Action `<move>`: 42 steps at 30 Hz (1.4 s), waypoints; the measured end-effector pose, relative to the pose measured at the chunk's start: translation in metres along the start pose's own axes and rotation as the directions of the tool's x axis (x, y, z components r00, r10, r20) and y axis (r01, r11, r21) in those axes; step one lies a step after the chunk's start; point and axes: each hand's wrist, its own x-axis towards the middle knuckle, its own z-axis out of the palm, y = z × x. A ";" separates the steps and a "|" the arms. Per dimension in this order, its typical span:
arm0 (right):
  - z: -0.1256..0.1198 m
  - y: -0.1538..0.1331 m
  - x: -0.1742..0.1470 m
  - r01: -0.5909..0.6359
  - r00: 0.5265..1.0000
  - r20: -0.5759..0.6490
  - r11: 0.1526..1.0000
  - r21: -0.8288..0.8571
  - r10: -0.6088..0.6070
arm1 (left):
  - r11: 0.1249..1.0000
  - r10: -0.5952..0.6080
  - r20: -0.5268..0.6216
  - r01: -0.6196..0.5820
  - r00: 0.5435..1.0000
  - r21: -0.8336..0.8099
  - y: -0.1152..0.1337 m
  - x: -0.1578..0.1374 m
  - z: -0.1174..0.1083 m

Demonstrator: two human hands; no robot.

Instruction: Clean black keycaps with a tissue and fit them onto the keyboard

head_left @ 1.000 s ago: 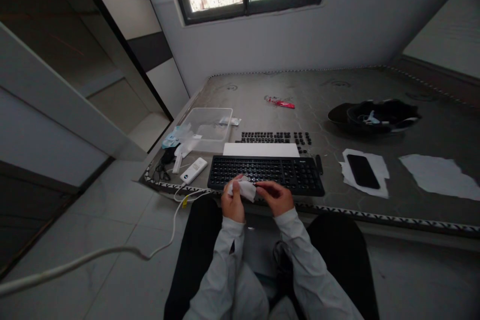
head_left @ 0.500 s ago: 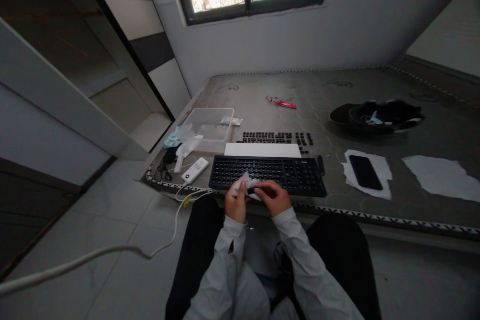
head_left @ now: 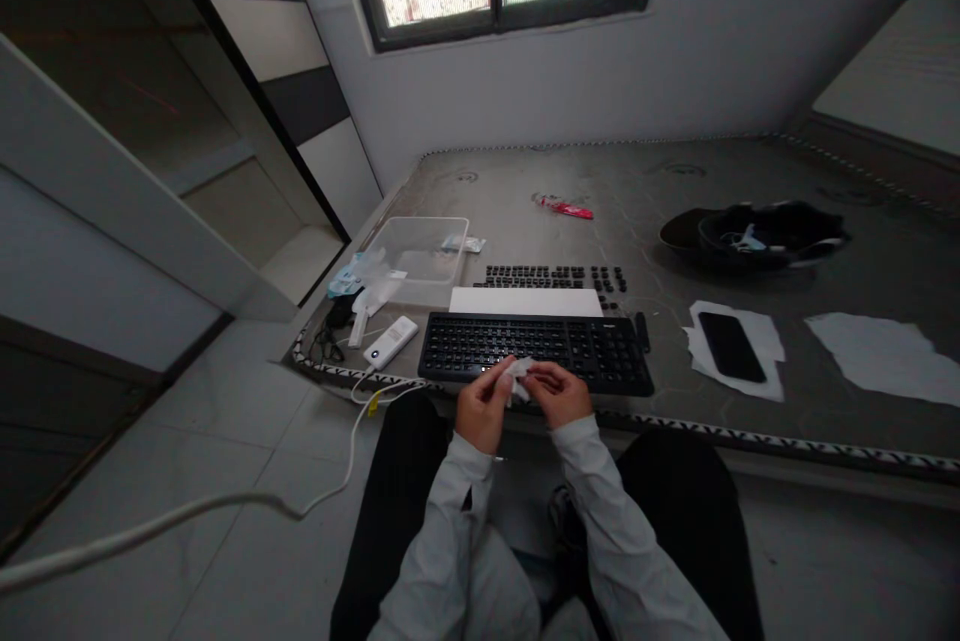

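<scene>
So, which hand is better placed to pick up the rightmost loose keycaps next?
Probably the right hand: it is nearer those loose keycaps, while the left hand is farther left. Both are busy with the white tissue.

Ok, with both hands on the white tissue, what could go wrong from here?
Any small piece in the tissue, hidden if there, could slip from the left hand or right hand and drop past the table edge.
A forward reach might scatter the small black caps laid out in rows beyond the keyboard.
The white cable hangs over that edge, so it might get snagged.
</scene>
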 end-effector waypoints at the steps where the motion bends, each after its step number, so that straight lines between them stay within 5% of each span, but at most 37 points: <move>1: 0.000 -0.001 0.000 -0.006 1.000 -0.005 1.000 0.007 0.006 | 0.997 0.034 -0.008 -0.033 0.999 0.065 0.001 0.000 0.000; 5: -0.005 -0.003 0.003 -0.097 0.993 0.067 0.994 0.056 0.093 | 0.991 0.072 -0.053 -0.066 0.996 0.113 0.000 0.000 0.002; 11: -0.008 0.000 0.005 -0.193 0.963 0.209 0.976 0.098 0.169 | 0.994 -0.092 -0.151 0.082 0.984 -0.070 0.001 0.001 -0.001; 22: -0.005 0.006 0.007 -0.084 0.990 0.119 0.992 0.095 0.073 | 0.973 -0.137 -0.142 0.106 0.980 -0.207 -0.024 0.005 0.002; 28: -0.006 0.002 0.007 0.004 0.999 0.035 1.000 0.026 -0.004 | 0.988 -0.027 -0.135 0.005 0.990 -0.157 -0.023 0.001 0.008; 33: -0.006 0.001 0.006 0.088 0.986 0.146 0.996 -0.024 -0.084 | 0.964 0.226 -0.162 -0.197 0.960 0.177 -0.015 -0.005 0.009; 37: -0.008 0.009 0.008 0.035 0.993 0.114 0.998 0.049 -0.040 | 0.893 0.347 -0.093 -0.299 0.933 0.338 -0.010 -0.009 0.008; 42: -0.006 0.014 0.010 -0.030 0.996 0.082 0.995 0.096 0.022 | 0.896 0.335 -0.109 -0.281 0.936 0.344 -0.005 -0.011 0.009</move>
